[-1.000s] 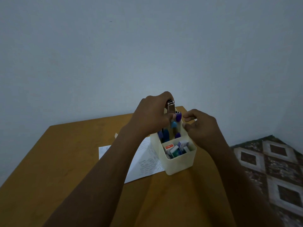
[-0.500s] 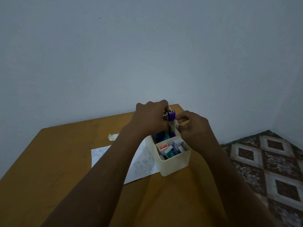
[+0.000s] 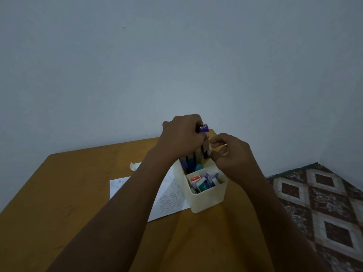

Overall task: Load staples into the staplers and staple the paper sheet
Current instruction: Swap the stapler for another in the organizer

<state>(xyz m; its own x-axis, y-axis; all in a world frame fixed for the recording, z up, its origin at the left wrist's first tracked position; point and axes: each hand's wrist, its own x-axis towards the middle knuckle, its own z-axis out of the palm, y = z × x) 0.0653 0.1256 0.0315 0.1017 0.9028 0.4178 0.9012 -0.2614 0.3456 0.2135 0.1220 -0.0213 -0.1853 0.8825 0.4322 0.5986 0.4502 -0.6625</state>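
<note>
**A:** Purple plastic stapler, where is it now?

**B:** Above the back compartment of the cream plastic organiser box, gripped in the left hand. A second ago its metal arm stood up bare. Now only the purple end with a metal tip shows past the fingers.

**A:** Meaning?

**B:** I'd guess it has been swung shut or turned. Loading looks unfinished, and I can't see any staples going in.

**A:** The right hand?

**B:** Just right of the stapler, fingers curled, thumb and forefinger together. Whether they pinch anything, I cannot tell.

**A:** Room to work?

**B:** Left of the box there is a crumpled white scrap. Next comes the printed white paper sheet, running up to the box on the brown wooden table. Right of the box the table edge is near, with patterned tile floor beyond.
</note>
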